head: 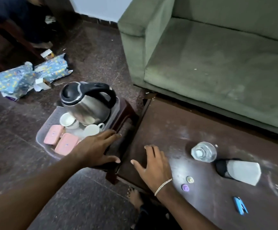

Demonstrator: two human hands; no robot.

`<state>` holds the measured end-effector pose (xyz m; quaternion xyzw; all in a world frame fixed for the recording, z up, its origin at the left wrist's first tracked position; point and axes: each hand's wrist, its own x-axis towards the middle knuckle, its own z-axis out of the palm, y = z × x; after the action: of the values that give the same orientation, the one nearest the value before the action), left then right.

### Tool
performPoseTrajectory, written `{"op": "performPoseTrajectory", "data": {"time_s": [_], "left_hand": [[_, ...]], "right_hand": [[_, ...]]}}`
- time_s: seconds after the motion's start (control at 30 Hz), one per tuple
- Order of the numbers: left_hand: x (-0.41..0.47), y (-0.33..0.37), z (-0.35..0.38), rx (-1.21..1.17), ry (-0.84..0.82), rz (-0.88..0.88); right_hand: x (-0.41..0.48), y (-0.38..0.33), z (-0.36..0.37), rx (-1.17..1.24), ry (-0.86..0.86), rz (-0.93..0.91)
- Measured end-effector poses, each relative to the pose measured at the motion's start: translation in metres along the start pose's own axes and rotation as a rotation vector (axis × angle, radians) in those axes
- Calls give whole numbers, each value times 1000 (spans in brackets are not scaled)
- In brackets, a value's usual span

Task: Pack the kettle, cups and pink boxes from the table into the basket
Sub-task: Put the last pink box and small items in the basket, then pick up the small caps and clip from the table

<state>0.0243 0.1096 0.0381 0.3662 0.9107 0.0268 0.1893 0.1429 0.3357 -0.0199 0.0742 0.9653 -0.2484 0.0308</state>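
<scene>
Packing looks finished: kettle (86, 103), cups (91, 129) and pink boxes (60, 141) fill the basket (41, 135); left hand (95, 148) and right hand (153, 166) show a released grip, so checking the tabletop (168, 130) seems next.

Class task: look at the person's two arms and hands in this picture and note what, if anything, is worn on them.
Both forearms are bare, with no sleeves in view. The right hand has a light metal chain bracelet around its wrist. The left hand and its wrist carry nothing: no watch, ring or glove shows. Fingernails are short and unpainted.
</scene>
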Motion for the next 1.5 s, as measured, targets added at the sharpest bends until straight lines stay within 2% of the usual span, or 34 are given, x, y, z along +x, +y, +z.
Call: {"op": "performPoseTrajectory", "data": {"time_s": [0.3, 0.47, 0.67, 0.8, 0.93, 1.1, 1.33, 1.5], "left_hand": [[92, 137, 58, -56, -91, 145], [133, 211, 104, -79, -194, 204], [150, 264, 151, -125, -335, 125], [145, 281, 175, -182, -389, -11], [136, 291, 190, -266, -341, -129], [134, 298, 198, -370, -192, -221], [139, 302, 196, -532, -25, -261], [142, 295, 203, -783, -41, -335]], "right_hand": [[-67, 133, -38, -35, 14, 215], [-109, 208, -51, -51, 0, 360], [-145, 272, -54, -120, -39, 504], [-157, 301, -49, -133, -92, 568], [-164, 315, -43, -133, -162, 594], [-163, 319, -41, -81, -206, 616], [-158, 321, -40, -30, -227, 635], [-151, 317, -35, -16, -217, 634]]}}
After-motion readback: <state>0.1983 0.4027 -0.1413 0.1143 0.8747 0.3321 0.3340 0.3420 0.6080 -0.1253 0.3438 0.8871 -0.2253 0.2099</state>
